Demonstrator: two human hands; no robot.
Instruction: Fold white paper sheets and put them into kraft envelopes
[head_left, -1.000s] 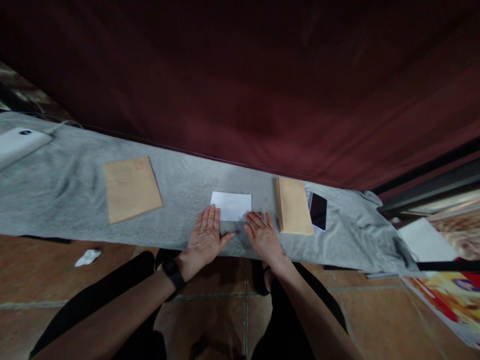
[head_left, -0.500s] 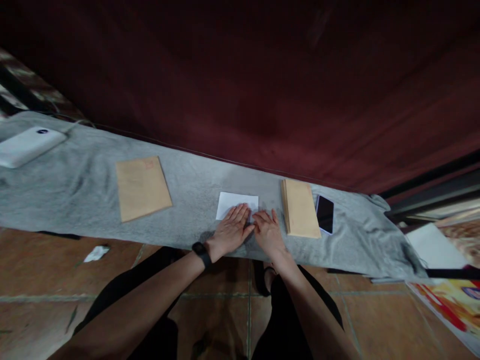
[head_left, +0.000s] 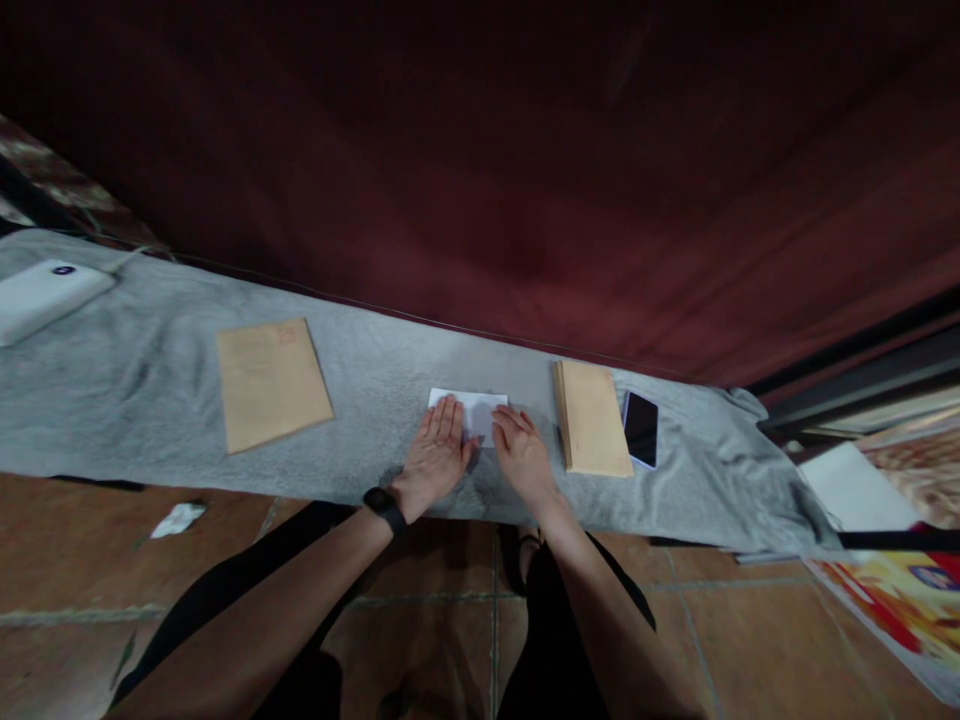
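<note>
A small sheet of white paper [head_left: 478,424] lies on the grey cloth between my hands. Its lower part looks greyer than the strip along its far edge, as if folded over. My left hand [head_left: 435,456], with a black band at the wrist, rests flat on the paper's left part, fingers stretched out. On the right end of the paper lie the fingertips of my right hand [head_left: 523,464], its fingers extended and slightly bent. To the right is a stack of brown envelopes [head_left: 596,418]; a single brown envelope [head_left: 274,385] lies to the left.
Beside the stack is a phone [head_left: 641,430] with a dark screen. A white device [head_left: 49,295] with a cable sits at the far left of the grey cloth [head_left: 390,350]. Dark red fabric [head_left: 480,180] hangs behind. Crumpled white paper [head_left: 178,520] is on the tiled floor.
My hands have moved apart, the left one to the left along the paper. More of the paper's middle shows between them. The whole view has shifted slightly.
</note>
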